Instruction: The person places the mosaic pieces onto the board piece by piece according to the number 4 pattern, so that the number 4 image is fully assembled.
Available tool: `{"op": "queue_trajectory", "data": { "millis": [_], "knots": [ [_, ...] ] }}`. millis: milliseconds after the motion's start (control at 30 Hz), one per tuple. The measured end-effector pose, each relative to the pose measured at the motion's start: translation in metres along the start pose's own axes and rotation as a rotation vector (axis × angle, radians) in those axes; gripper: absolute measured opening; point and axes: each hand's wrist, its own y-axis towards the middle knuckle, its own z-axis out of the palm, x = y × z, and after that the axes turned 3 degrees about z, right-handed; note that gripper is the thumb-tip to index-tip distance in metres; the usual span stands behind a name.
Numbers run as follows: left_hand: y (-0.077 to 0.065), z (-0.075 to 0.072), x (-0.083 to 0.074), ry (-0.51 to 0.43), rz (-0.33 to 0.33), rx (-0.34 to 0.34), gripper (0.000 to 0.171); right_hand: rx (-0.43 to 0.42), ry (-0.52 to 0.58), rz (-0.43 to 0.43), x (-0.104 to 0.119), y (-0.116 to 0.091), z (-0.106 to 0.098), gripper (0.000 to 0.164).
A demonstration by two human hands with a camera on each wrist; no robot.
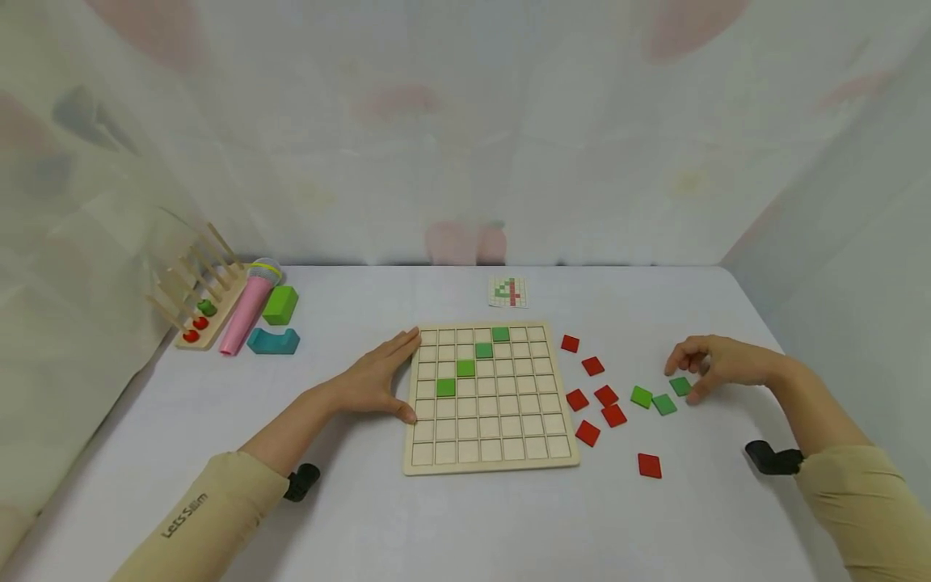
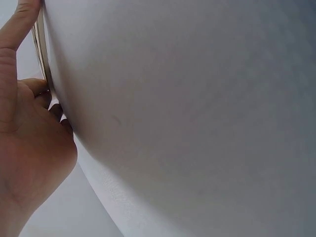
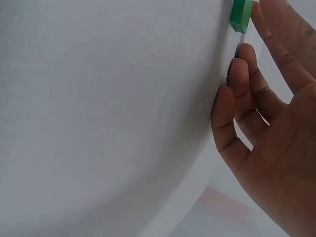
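A cream wooden grid board (image 1: 490, 466) lies on the table, with several green tiles (image 1: 465, 369) set in a diagonal row of squares. My left hand (image 1: 371, 378) rests against its left edge, thumb and fingers spread; the left wrist view shows the fingers at the board's side (image 2: 40, 49). Over at the right, my right hand (image 1: 735, 364) is at a loose green tile (image 1: 680, 386), which lies between thumb and forefinger on the table. In the right wrist view the green tile (image 3: 241, 16) is beside the fingers, and the other fingertips touch the table.
Two more green tiles (image 1: 664, 404) and several red tiles (image 1: 606, 395) lie between board and right hand. A pattern card (image 1: 508, 293) is behind the board. At the left are a pegged wooden stand (image 1: 211, 311), a pink toy microphone (image 1: 247, 311), a green block (image 1: 280, 305) and a teal block (image 1: 273, 341).
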Motion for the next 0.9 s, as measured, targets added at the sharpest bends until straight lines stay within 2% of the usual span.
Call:
{"op": "queue_trajectory", "data": {
  "millis": [467, 900],
  "knots": [
    [0.0009, 0.0022, 0.0033, 0.001, 0.001, -0.006, 0.134, -0.06, -0.088, -0.035, 0.0013, 0.0024, 0.0068, 0.029],
    [0.0008, 0.001, 0.0016, -0.003, 0.008, -0.008, 0.134, -0.1, -0.111, 0.021, 0.0029, 0.0089, 0.0045, 0.026]
  ]
}}
